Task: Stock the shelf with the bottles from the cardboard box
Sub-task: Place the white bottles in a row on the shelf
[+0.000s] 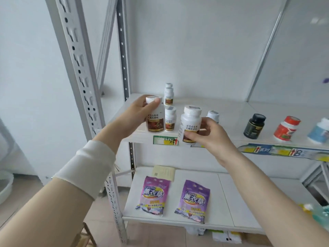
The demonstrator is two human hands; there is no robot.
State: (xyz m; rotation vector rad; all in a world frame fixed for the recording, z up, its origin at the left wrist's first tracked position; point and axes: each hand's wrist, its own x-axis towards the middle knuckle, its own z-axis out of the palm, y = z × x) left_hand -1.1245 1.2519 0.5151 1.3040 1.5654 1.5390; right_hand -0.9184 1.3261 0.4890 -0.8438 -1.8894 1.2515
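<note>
My left hand [140, 114] grips a white bottle [155, 118] with a red-brown label near its cap, over the front left corner of the white shelf [229, 113]. In front of the shelf edge, my right hand [211, 134] holds a second identical white bottle [190, 126], slightly tilted. Behind them several matching bottles stand on the shelf: one [170, 121] close behind the left one, two in a row at the back [168, 96], and another [213, 116] partly hidden by my right hand. The cardboard box's corner [85, 236] shows at the bottom left.
A black bottle [254, 126], a red-and-white bottle [286, 129] and a white-and-blue bottle [319, 131] stand to the right on the same shelf. Two purple lavender pouches [154, 196] [193, 201] lie on the lower shelf [249, 202]. Grey slotted uprights [76, 56] frame the left side.
</note>
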